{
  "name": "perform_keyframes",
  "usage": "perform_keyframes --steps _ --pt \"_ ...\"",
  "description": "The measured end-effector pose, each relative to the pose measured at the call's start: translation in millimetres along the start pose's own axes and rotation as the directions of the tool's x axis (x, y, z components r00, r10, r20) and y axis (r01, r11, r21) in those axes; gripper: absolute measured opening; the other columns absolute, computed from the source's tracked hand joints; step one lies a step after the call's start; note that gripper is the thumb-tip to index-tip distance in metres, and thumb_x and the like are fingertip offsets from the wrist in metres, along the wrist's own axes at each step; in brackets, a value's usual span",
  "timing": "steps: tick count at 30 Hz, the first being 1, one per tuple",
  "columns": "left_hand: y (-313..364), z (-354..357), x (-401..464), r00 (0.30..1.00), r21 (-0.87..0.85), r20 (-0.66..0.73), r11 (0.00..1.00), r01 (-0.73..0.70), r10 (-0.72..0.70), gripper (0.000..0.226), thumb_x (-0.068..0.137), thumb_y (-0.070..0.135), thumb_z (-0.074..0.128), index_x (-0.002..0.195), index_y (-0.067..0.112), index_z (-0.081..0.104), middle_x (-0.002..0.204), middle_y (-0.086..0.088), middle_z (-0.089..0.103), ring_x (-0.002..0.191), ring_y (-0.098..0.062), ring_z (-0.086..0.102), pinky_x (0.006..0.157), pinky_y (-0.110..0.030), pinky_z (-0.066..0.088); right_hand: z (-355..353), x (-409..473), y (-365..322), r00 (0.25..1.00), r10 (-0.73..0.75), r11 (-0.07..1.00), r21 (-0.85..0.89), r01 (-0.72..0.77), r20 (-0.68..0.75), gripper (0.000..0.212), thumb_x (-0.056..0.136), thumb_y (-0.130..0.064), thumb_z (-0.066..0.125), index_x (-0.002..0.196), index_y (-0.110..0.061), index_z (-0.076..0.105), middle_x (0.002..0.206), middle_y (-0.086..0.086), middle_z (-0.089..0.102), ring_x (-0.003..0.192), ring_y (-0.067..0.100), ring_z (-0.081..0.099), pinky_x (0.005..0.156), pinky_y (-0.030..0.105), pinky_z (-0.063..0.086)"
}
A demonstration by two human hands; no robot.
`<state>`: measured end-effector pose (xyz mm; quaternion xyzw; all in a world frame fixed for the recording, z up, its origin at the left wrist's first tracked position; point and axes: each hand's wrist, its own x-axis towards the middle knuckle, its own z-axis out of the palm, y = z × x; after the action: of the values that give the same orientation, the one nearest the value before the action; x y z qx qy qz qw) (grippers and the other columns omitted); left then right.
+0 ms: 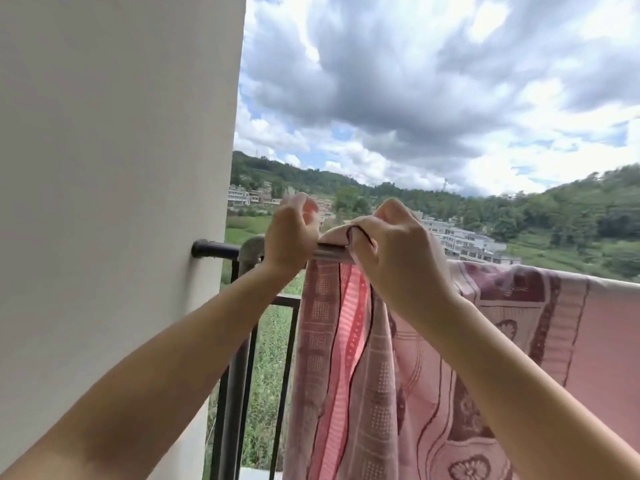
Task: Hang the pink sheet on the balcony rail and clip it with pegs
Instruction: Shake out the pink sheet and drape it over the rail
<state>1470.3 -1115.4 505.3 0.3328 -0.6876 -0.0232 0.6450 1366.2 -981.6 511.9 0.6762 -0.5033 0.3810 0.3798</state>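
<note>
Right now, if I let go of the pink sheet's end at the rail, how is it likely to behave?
The pink sheet is probably floppy: it hangs in loose vertical folds below the rail. It may slide, since no peg is visible and the rail looks smooth. The bunched corner will likely unfold once the right hand releases it; the left hand grips beside it.

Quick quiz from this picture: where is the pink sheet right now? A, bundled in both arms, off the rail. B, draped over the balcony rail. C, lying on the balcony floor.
B: the pink sheet hangs over the balcony rail, with the right hand pinching its corner on top of the rail.
</note>
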Motion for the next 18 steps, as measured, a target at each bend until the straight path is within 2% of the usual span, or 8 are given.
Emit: perform_keyframes --steps 1,3,6,8,11,13,16,18 --pt "-6.2 -6.3 13.8 1.0 0.067 -0.001 0.998 0.01 -0.01 0.014 0.087 -0.001 0.049 0.093 0.001 0.061 0.095 -0.016 0.066 0.08 -0.02 0.06 0.057 -0.01 0.042 -0.1 0.6 -1.3 0.999 0.013 0.999 0.051 -0.015 0.034 0.023 0.091 -0.02 0.051 0.088 -0.008 0.07 0.076 0.005 0.062 0.059 0.015 0.055 0.05 0.029 0.052" --pt "-3.2 -19.1 20.8 0.992 0.091 0.07 0.99 -0.111 0.105 0.019 0.085 -0.006 0.048 0.096 0.002 0.061 0.093 -0.014 0.064 0.083 -0.021 0.06 0.064 -0.014 0.045 5.7 6.1 -0.1 0.991 0.082 0.985 0.144 -0.097 0.109 0.025 0.091 -0.018 0.048 0.082 -0.009 0.069 0.068 0.003 0.066 0.049 0.012 0.053 0.048 0.022 0.045" --pt "21.8 -18.1 -14.8 0.92 -0.007 0.267 0.955 -0.296 0.287 0.044 0.079 0.005 0.052 0.122 0.012 0.047 0.106 -0.005 0.055 0.098 -0.017 0.052 0.085 -0.028 0.045 17.8 23.4 4.8 0.971 0.216 0.941 0.241 -0.236 0.106 0.026 0.089 -0.015 0.048 0.077 -0.005 0.068 0.061 0.003 0.062 0.045 0.005 0.044 0.046 0.019 0.034" --pt "25.8 -8.6 -31.8 0.922 -0.09 0.285 0.965 -0.247 0.263 0.044 0.078 0.016 0.053 0.121 0.016 0.044 0.108 -0.005 0.057 0.099 -0.018 0.053 0.085 -0.033 0.046 22.2 29.7 3.3 0.966 0.243 0.926 0.277 -0.257 0.086 0.024 0.089 -0.015 0.05 0.075 -0.009 0.068 0.06 -0.002 0.058 0.047 0.0 0.043 0.048 0.02 0.034" --pt "14.5 -3.2 -14.0 0.987 -0.179 0.148 0.983 -0.036 0.063 0.017 0.086 0.014 0.048 0.094 0.004 0.059 0.089 -0.014 0.066 0.078 -0.025 0.06 0.064 -0.032 0.05 28.3 28.4 -7.4 0.978 0.183 0.937 0.283 -0.204 0.098 0.023 0.091 -0.014 0.049 0.091 -0.009 0.071 0.068 0.002 0.066 0.054 0.008 0.055 0.053 0.015 0.043" --pt "3.7 -3.5 1.8 0.991 -0.113 0.134 0.994 -0.01 0.026 0.015 0.085 0.012 0.05 0.084 0.002 0.062 0.083 -0.015 0.067 0.072 -0.025 0.06 0.06 -0.033 0.052 34.1 25.3 -11.7 0.984 0.132 0.95 0.268 -0.159 0.118 0.024 0.092 -0.012 0.048 0.097 -0.007 0.071 0.076 0.008 0.071 0.056 0.012 0.057 0.055 0.014 0.045" --pt "-4.4 -6.7 18.0 0.944 0.022 0.327 0.999 -0.044 0.035 0.015 0.084 0.016 0.053 0.09 0.005 0.061 0.083 -0.01 0.063 0.074 -0.025 0.058 0.063 -0.037 0.052 39.1 22.4 -8.2 0.981 0.118 0.946 0.285 -0.157 0.151 0.025 0.093 -0.013 0.048 0.088 -0.004 0.071 0.063 0.007 0.066 0.043 0.007 0.047 0.043 0.016 0.038" --pt "-11.3 -13.4 33.4 0.906 0.271 0.424 0.956 -0.115 -0.011 0.018 0.089 0.022 0.052 0.098 0.01 0.06 0.083 -0.004 0.06 0.075 -0.022 0.056 0.055 -0.028 0.042 37.1 18.8 -2.0 0.981 0.143 0.927 0.329 -0.178 0.129 0.024 0.092 -0.012 0.05 0.086 -0.003 0.071 0.059 0.008 0.065 0.036 0.009 0.045 0.037 0.016 0.036"
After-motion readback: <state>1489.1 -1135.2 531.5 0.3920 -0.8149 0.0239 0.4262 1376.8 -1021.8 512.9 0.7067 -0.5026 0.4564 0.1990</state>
